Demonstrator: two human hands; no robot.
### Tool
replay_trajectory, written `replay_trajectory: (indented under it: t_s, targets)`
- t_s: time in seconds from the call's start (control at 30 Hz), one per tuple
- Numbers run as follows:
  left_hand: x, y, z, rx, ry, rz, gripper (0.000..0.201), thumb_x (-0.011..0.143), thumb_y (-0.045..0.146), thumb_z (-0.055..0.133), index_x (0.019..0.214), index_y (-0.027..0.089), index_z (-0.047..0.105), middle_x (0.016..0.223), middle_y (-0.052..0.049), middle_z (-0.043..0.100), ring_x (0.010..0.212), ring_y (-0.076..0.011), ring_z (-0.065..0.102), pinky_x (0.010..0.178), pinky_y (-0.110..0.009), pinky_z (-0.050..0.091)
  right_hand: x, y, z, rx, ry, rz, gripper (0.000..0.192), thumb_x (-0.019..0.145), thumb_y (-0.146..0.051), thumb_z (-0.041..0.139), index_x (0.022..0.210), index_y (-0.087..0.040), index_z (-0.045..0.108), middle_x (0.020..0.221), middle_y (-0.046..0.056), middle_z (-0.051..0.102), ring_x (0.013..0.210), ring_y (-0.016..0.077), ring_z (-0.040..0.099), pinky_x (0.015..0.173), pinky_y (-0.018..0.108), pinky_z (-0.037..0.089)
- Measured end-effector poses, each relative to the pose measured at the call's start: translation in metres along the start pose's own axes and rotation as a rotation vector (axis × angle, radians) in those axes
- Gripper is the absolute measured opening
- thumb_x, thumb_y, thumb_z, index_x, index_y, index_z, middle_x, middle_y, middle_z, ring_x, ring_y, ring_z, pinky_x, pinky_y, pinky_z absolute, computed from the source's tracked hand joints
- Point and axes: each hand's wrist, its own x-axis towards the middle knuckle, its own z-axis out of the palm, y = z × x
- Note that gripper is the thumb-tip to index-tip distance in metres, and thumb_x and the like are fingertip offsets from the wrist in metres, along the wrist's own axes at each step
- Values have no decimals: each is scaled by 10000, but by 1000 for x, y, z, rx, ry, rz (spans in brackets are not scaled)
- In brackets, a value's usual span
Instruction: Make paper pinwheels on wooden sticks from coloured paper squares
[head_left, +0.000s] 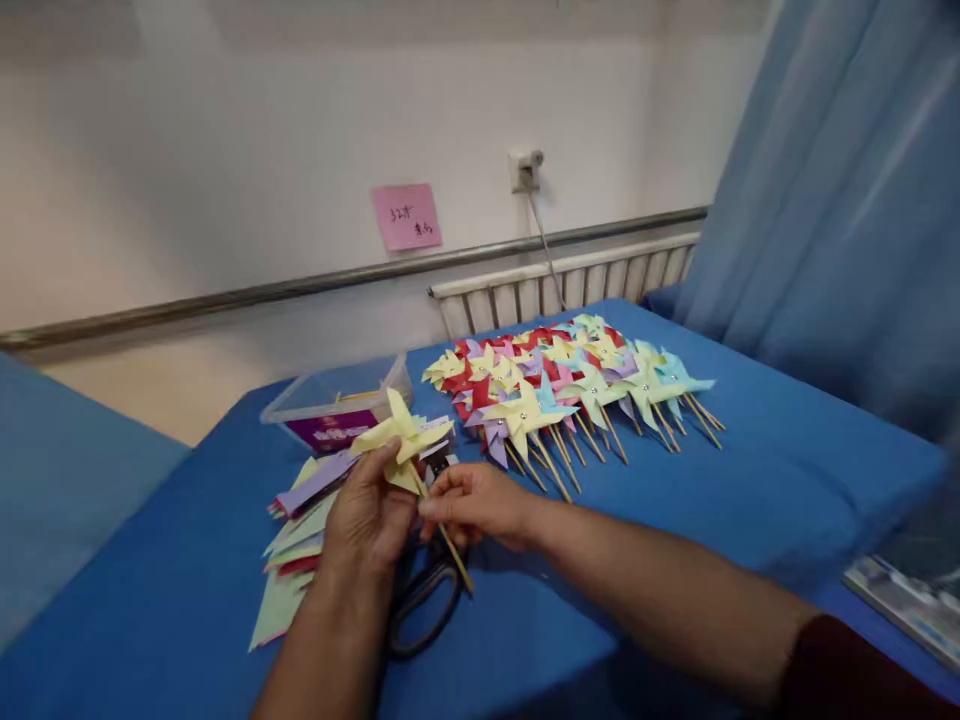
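A yellow paper pinwheel [405, 436] on a thin wooden stick [454, 553] is held up over the blue table [787, 470]. My left hand [367, 515] grips it just under the paper head. My right hand [472, 502] pinches the stick a little lower. Under both hands lie black-handled scissors [424, 600], partly hidden. To the left, a stack of cut paper squares [296, 540] in yellow, purple and red fans out on the cloth.
A large pile of finished pinwheels [562, 385] in several colours lies at the table's far middle. A clear plastic box [334, 405] stands behind the hands. A radiator [562, 285], pink wall note [406, 216] and blue curtain [840, 200] are beyond.
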Motion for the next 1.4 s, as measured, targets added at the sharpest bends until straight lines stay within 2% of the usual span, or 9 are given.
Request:
replay_trajectory:
  t_s: [0.4, 0.5, 0.63, 0.73, 0.8, 0.9, 1.0, 1.13, 1.4]
  targets:
    - [1, -4, -1, -15, -99, 41, 105, 727, 22, 619, 757, 119, 648, 651, -15, 668, 538, -121, 613, 545, -209, 519, 5, 6, -1, -139, 114, -98, 410, 628, -514, 771, 684, -183, 535, 555, -47, 619, 397, 52, 441, 401, 195, 329]
    - [-2, -6, -2, 20, -188, 43, 102, 718, 74, 682, 795, 134, 654, 680, -13, 679, 580, -130, 630, 590, -223, 529, 0, 3, 3, -146, 157, -121, 367, 654, -477, 754, 691, -189, 529, 551, -50, 619, 388, 55, 437, 399, 194, 329]
    - [-9, -10, -5, 75, -377, -34, 277, 730, 196, 737, 997, 163, 670, 898, -57, 723, 780, -178, 679, 727, -272, 550, -24, -11, 2, -160, 286, -193, 286, 706, -424, 695, 697, -194, 526, 569, -35, 643, 378, 58, 431, 402, 196, 318]
    - [-14, -14, -6, 120, -443, -118, 408, 761, 233, 722, 1157, 178, 641, 1136, -108, 688, 991, -220, 661, 828, -307, 543, -56, -22, -16, -254, 462, -237, 254, 739, -423, 644, 697, -190, 552, 587, -16, 651, 393, 65, 422, 414, 205, 302]
    - [-16, -16, -6, 159, -410, -150, 411, 775, 222, 707, 1176, 164, 639, 1197, -131, 662, 1028, -228, 650, 822, -301, 547, -76, -26, -39, -373, 628, -251, 236, 745, -409, 631, 688, -187, 576, 575, -16, 628, 430, 76, 434, 447, 215, 319]
    - [-16, -18, -3, 187, -327, -160, 343, 779, 179, 691, 1119, 137, 666, 1135, -135, 683, 917, -193, 672, 740, -265, 557, -97, -23, -81, -598, 816, -282, 236, 742, -393, 613, 630, -189, 577, 570, -12, 583, 516, 107, 477, 518, 237, 361]
    - [-14, -19, -2, 188, -297, -170, 290, 772, 145, 688, 1061, 128, 683, 1034, -114, 705, 807, -161, 671, 674, -240, 554, -103, -16, -116, -800, 946, -243, 245, 741, -392, 587, 597, -195, 568, 563, -8, 558, 539, 127, 484, 546, 254, 364]
    - [-12, -20, -3, 211, -298, -176, 239, 766, 132, 690, 1005, 122, 690, 948, -96, 711, 749, -149, 666, 637, -231, 553, -99, -10, -138, -960, 992, -170, 252, 752, -405, 552, 607, -201, 578, 568, 0, 577, 538, 143, 508, 540, 255, 354]
    - [-11, -23, -4, 240, -310, -213, 225, 756, 84, 681, 979, 109, 685, 904, -100, 713, 694, -136, 657, 613, -226, 556, -96, -5, -147, -1016, 1061, -146, 297, 777, -437, 523, 613, -196, 580, 572, 2, 591, 545, 150, 520, 535, 256, 344]
